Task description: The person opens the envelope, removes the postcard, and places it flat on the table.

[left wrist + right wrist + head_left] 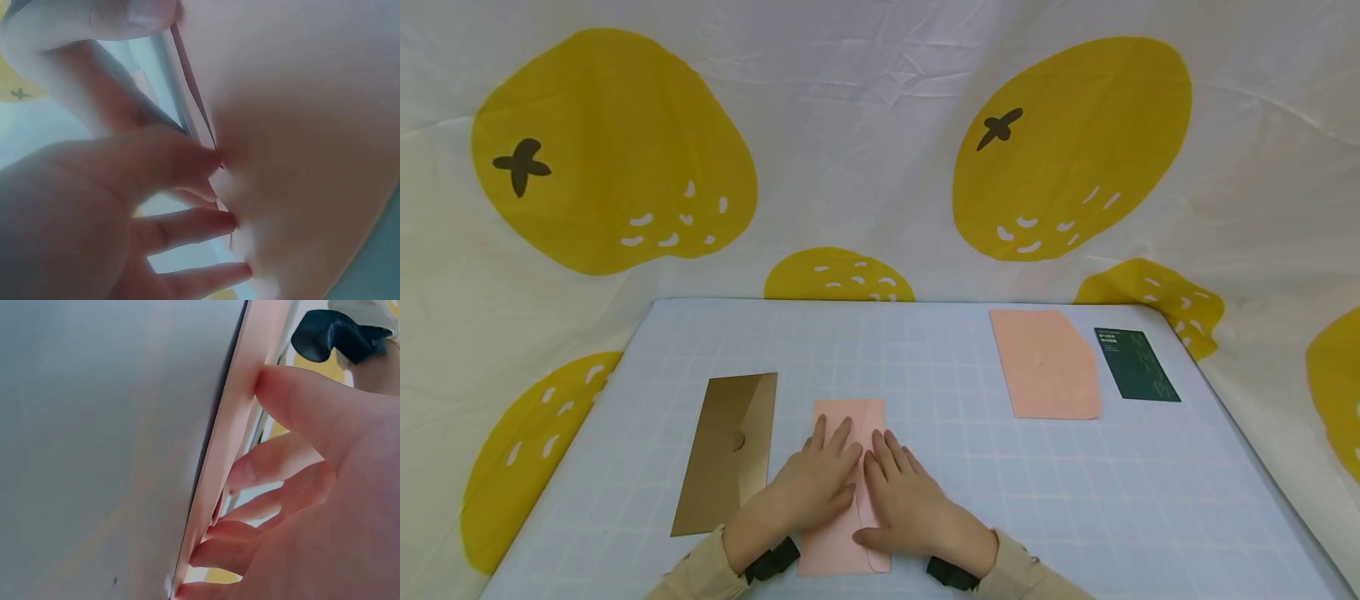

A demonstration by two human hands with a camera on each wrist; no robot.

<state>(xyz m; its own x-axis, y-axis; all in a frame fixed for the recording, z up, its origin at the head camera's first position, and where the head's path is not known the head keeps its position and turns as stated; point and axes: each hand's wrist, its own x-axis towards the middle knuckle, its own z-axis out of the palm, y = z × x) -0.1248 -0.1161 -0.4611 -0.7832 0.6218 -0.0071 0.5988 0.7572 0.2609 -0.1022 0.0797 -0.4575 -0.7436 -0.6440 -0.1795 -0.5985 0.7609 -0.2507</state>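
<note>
Beige sleeves (702, 570) angle inward before me. My left hand (815, 486) and right hand (910, 510) rest, fingers straight and unclenched, on the pink paper (829, 550).

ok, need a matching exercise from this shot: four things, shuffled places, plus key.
Things:
1. gold envelope
2. green card
3. far pink paper
4. left hand

Places:
A. resting on the nearer pink paper
B. rightmost of the four
C. leftmost of the four
D. just left of the green card

Pairs: 1-C, 2-B, 3-D, 4-A
</note>
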